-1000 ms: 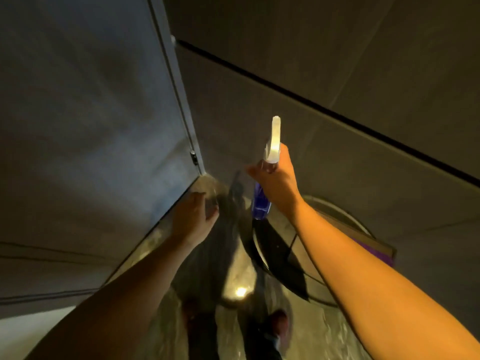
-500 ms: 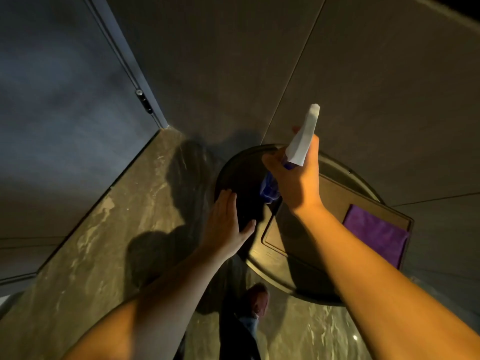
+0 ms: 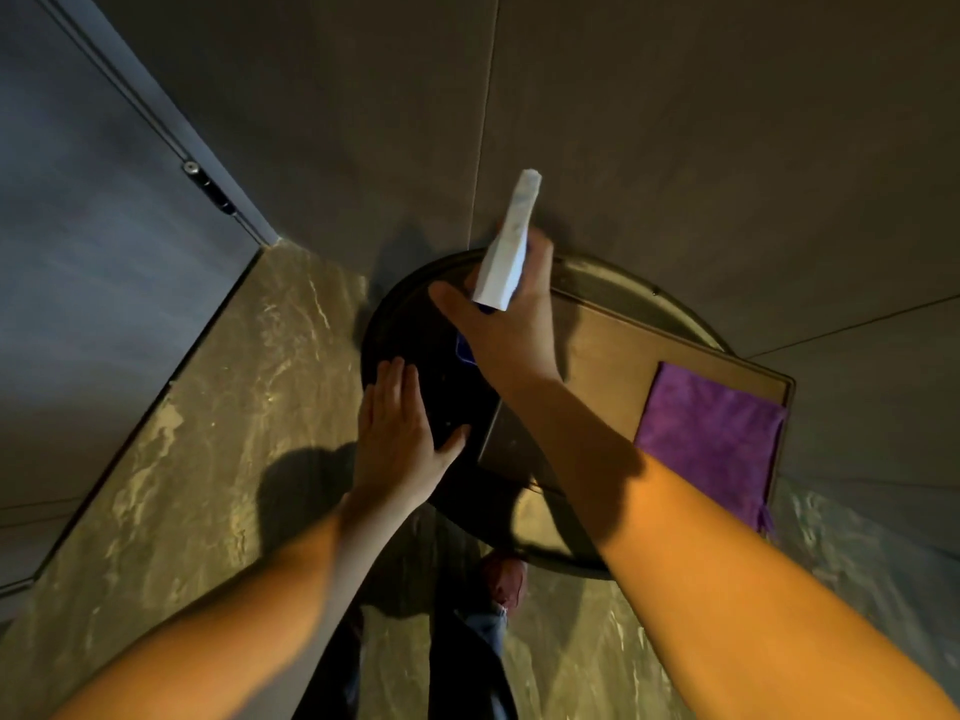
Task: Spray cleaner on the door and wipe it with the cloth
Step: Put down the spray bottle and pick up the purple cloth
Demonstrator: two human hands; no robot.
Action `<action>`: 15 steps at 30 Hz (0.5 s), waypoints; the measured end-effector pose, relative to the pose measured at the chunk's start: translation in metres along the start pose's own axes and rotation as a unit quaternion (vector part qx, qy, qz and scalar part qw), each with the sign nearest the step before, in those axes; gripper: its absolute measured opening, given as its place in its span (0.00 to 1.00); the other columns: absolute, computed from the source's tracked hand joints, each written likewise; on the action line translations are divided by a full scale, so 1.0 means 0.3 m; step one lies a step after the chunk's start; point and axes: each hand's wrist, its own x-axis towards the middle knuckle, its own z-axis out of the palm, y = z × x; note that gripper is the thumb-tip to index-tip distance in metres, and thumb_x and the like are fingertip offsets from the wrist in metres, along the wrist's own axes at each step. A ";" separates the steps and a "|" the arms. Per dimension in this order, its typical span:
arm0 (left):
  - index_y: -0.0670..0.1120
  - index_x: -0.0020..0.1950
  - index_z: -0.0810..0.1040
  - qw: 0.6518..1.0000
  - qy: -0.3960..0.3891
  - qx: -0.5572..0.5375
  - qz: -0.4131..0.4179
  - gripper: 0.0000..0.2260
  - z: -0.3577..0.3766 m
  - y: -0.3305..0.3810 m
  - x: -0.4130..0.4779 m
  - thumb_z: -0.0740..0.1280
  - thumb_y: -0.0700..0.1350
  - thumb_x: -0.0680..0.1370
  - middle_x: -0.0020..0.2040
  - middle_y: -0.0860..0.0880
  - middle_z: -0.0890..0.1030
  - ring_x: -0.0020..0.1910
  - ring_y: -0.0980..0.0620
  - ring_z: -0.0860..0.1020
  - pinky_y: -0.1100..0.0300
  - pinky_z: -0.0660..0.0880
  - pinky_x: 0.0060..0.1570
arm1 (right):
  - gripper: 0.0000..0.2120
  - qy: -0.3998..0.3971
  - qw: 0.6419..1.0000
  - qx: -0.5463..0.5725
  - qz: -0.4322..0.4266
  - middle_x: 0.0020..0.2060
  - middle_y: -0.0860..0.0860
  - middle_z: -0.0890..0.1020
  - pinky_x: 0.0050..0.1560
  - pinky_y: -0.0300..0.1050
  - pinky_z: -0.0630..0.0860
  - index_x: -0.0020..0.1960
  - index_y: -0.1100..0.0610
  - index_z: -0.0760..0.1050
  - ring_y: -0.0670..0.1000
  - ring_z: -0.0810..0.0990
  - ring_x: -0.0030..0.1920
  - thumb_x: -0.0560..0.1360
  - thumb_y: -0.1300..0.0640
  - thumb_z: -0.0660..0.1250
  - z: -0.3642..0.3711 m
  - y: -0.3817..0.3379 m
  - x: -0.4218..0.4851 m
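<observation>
Overspray could be wasted if the spray bottle (image 3: 506,262), gripped by right-hand fingers (image 3: 447,304) while left-hand fingers (image 3: 395,387) lie loosely spread, is fired far from the door (image 3: 93,252).

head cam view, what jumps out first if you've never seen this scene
The right hand at centre holds up a spray bottle, its white head pointing toward the grey wall panels. At right a bright purple cloth lies on a brown board atop a round dark table. The left hand is spread open over the table's near edge, above a glossy marbled floor.
</observation>
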 end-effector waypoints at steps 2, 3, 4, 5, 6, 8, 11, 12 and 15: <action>0.38 0.79 0.60 1.000 0.018 -0.010 0.001 0.44 0.006 0.003 0.003 0.68 0.65 0.73 0.79 0.37 0.63 0.79 0.40 0.60 0.43 0.60 0.76 | 0.40 -0.012 1.000 0.005 0.016 0.55 0.32 0.72 0.52 0.34 0.79 0.69 0.39 0.57 0.32 0.75 0.57 0.69 0.52 0.80 -0.005 -0.005 -0.009; 0.37 0.77 0.63 0.999 0.037 -0.021 0.001 0.42 0.010 0.001 0.004 0.69 0.63 0.74 0.77 0.35 0.66 0.77 0.37 0.63 0.41 0.63 0.74 | 0.43 -0.018 1.000 0.001 0.021 0.57 0.31 0.71 0.57 0.40 0.80 0.72 0.39 0.57 0.36 0.74 0.60 0.67 0.49 0.81 -0.010 -0.007 -0.016; 0.36 0.76 0.66 0.997 0.062 -0.036 0.004 0.39 0.009 0.002 0.006 0.70 0.61 0.74 0.74 0.34 0.68 0.75 0.36 0.66 0.40 0.67 0.71 | 0.48 -0.023 1.000 -0.005 0.019 0.60 0.31 0.71 0.61 0.49 0.79 0.74 0.38 0.56 0.41 0.74 0.64 0.65 0.47 0.82 -0.022 -0.003 -0.024; 0.36 0.73 0.68 0.995 0.089 -0.053 0.010 0.36 0.003 0.005 0.007 0.69 0.59 0.76 0.72 0.33 0.70 0.71 0.34 0.70 0.40 0.70 0.68 | 0.52 -0.026 0.999 -0.019 0.010 0.63 0.32 0.71 0.65 0.57 0.76 0.76 0.37 0.53 0.45 0.73 0.67 0.64 0.45 0.82 -0.044 0.007 -0.035; 0.36 0.71 0.70 0.991 0.114 -0.072 0.019 0.32 -0.006 0.013 0.008 0.68 0.57 0.77 0.68 0.33 0.73 0.68 0.34 0.72 0.40 0.73 0.65 | 0.54 -0.033 0.999 -0.040 -0.003 0.66 0.34 0.71 0.69 0.61 0.72 0.78 0.39 0.52 0.46 0.72 0.70 0.63 0.45 0.82 -0.073 0.025 -0.050; 0.38 0.65 0.74 0.983 0.144 -0.100 0.055 0.23 -0.029 0.052 0.002 0.66 0.54 0.78 0.61 0.36 0.76 0.61 0.35 0.76 0.40 0.75 0.59 | 0.49 -0.038 0.995 -0.093 -0.020 0.70 0.44 0.73 0.71 0.62 0.68 0.79 0.45 0.55 0.48 0.71 0.72 0.66 0.46 0.80 -0.157 0.071 -0.094; 0.41 0.60 0.77 0.971 0.121 -0.085 0.185 0.15 -0.037 0.161 -0.013 0.66 0.50 0.78 0.56 0.41 0.79 0.57 0.39 0.78 0.43 0.75 0.56 | 0.28 0.023 0.978 -0.203 -0.039 0.62 0.53 0.79 0.62 0.60 0.74 0.70 0.53 0.71 0.55 0.77 0.63 0.72 0.48 0.72 -0.354 0.202 -0.160; 0.43 0.60 0.78 0.964 0.098 -0.078 0.234 0.15 -0.030 0.203 -0.010 0.66 0.50 0.78 0.57 0.43 0.79 0.57 0.40 0.78 0.44 0.75 0.56 | 0.23 0.048 0.967 -0.248 -0.025 0.58 0.54 0.81 0.58 0.59 0.76 0.66 0.54 0.74 0.57 0.79 0.59 0.73 0.49 0.70 -0.433 0.249 -0.175; 0.43 0.63 0.78 0.938 0.033 -0.068 0.337 0.17 0.005 0.346 0.040 0.66 0.51 0.80 0.60 0.44 0.79 0.59 0.44 0.78 0.49 0.76 0.57 | 0.16 0.060 0.912 -0.401 0.058 0.55 0.56 0.80 0.54 0.58 0.76 0.61 0.56 0.76 0.61 0.78 0.55 0.76 0.51 0.67 -0.660 0.355 -0.200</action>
